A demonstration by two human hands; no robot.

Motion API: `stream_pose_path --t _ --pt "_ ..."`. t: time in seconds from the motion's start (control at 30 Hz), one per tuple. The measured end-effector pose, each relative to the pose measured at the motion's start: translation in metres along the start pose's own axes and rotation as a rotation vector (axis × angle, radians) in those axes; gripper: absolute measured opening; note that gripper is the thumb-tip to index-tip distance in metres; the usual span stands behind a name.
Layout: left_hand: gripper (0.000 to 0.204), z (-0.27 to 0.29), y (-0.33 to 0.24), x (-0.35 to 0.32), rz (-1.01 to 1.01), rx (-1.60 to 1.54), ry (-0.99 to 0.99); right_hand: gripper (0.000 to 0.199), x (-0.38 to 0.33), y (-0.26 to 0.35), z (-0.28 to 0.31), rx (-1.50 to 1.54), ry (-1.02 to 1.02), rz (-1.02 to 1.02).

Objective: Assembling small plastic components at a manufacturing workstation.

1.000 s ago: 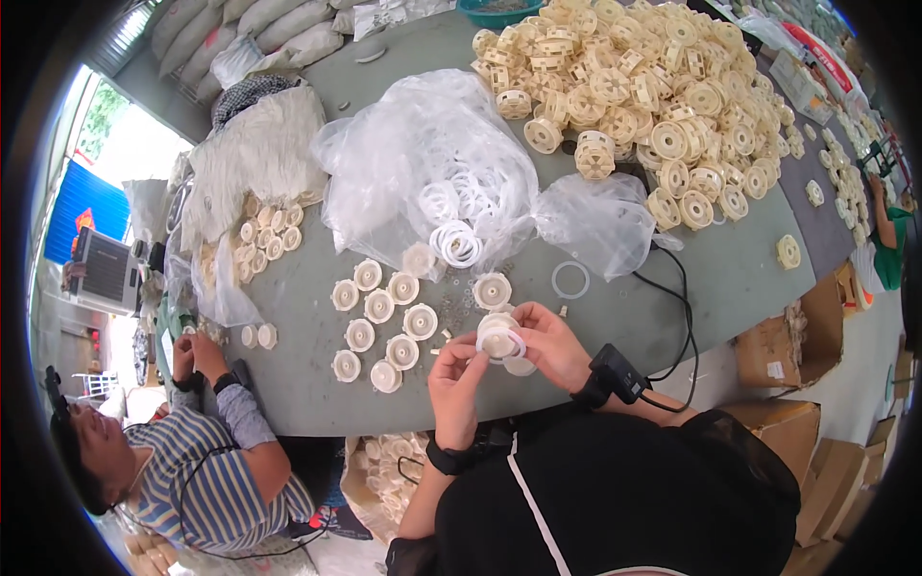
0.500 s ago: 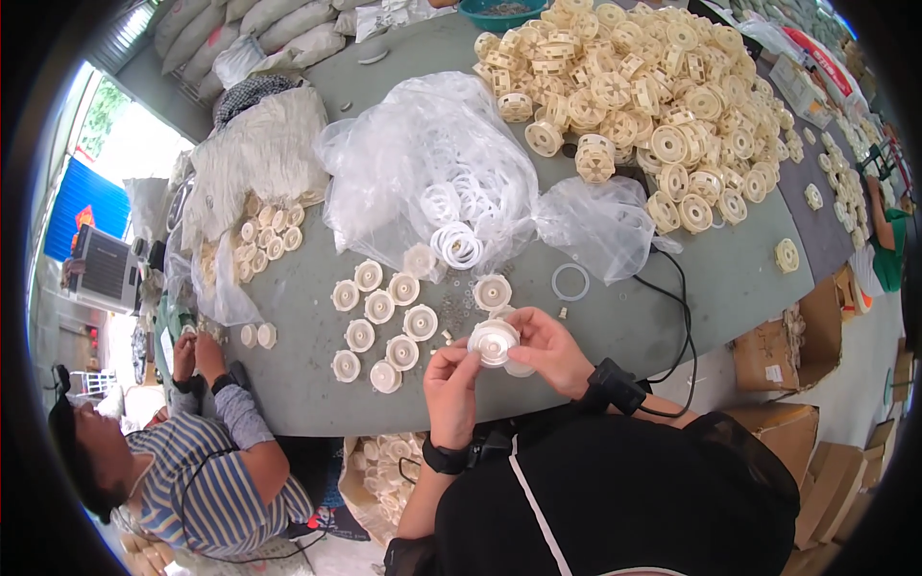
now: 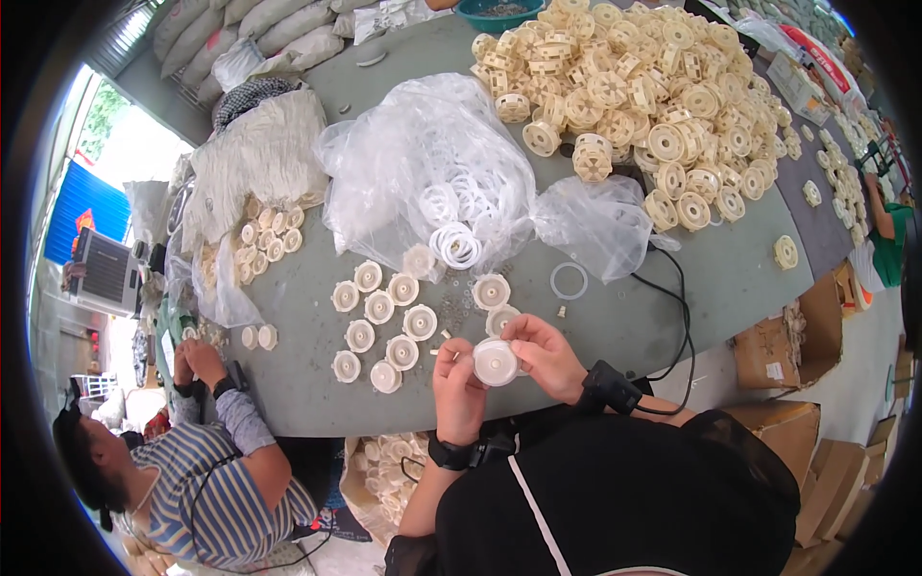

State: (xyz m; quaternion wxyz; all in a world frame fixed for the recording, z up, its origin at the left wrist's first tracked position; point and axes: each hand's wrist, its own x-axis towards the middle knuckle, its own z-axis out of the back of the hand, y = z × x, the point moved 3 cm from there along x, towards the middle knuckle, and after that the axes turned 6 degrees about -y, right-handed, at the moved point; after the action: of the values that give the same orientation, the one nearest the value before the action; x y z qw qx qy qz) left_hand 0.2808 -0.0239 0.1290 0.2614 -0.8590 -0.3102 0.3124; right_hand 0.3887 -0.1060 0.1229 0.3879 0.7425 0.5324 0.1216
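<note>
Between my two hands, just above the near edge of the table (image 3: 317, 403), is a round white plastic cap (image 3: 496, 364) with a small hub in its middle. The thumb and fingers of my left hand (image 3: 460, 398) pinch its left edge. My right hand (image 3: 549, 357) grips the opposite edge. Behind my fingers lie two similar caps (image 3: 492, 291), one partly covered by my right hand. Several more caps (image 3: 420, 323) lie in loose rows to the left. A small beige plug (image 3: 562, 312) and a translucent flat ring (image 3: 569, 280) rest beyond my right hand.
A clear bag (image 3: 403, 154) spills white rings (image 3: 456, 246) mid-table. Beige wheel-like parts (image 3: 624, 86) are heaped at the far right. A black cable (image 3: 686, 317) runs over the right edge. A co-worker in stripes (image 3: 211, 490) sits at left; cartons (image 3: 768, 355) stand at right.
Both hands have come slightly nearer to me with the cap, whose face now shows more fully. More of the cap behind my right fingers is uncovered.
</note>
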Motion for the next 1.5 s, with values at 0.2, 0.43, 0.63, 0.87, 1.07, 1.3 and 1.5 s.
stream_pose_path --t 0.2,0.43,0.63,0.87,1.07,1.3,1.5 --pt "0.010 -0.007 0.004 -0.001 -0.065 0.315 0.121 0.014 0.003 -0.010 0.005 -0.029 -0.076 -0.045" --pt "0.040 0.003 0.000 0.000 0.034 0.001 0.098 0.027 0.006 -0.013 0.004 0.258 0.019 -0.127" --pt "0.052 0.020 0.008 -0.003 -0.009 -0.038 0.230 0.055 0.004 -0.021 0.005 0.166 0.017 -0.002" --pt "0.036 0.083 -0.025 -0.031 -0.285 -0.049 -0.113 0.055 0.002 -0.033 -0.001 -0.262 0.115 -0.053" --pt "0.017 0.210 -0.083 -0.105 -0.653 0.241 -0.751 0.031 0.018 -0.029 0.018 -0.188 0.042 -0.156" --pt "0.013 0.227 -0.085 -0.120 -0.685 0.936 -1.009 0.021 0.026 -0.012 0.019 -0.140 -0.087 -0.067" --pt "0.007 0.084 -0.112 -0.036 -0.743 1.145 -0.318 0.019 0.030 -0.006 0.035 0.044 -0.077 -0.077"
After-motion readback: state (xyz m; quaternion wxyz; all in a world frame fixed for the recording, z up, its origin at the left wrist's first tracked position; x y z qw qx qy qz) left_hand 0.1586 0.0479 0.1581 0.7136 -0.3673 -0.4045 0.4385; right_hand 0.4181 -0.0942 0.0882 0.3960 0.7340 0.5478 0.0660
